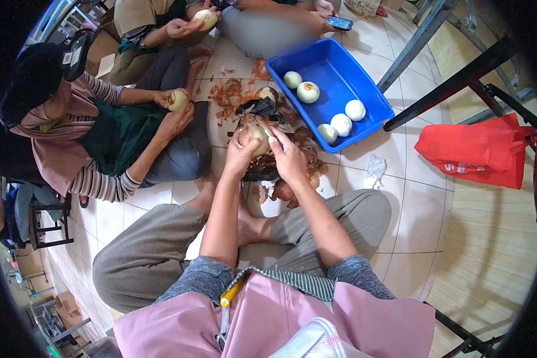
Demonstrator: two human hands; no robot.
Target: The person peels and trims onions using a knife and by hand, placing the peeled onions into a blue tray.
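An onion, pale with some skin on it, is between my hands at the centre of the view. My left hand is wrapped round its left side. On the other side my right hand is closed, its fingers near the top of the onion; a thin light thing shows by these fingers, too small to name. Brown onion skins and a black plastic bag lie on the floor beneath and behind my hands.
A blue tub with several peeled onions stands at right behind. A co-worker at left holds an onion; other people sit behind. At right are a red bag and dark metal legs. Clear plastic lies near the tub.
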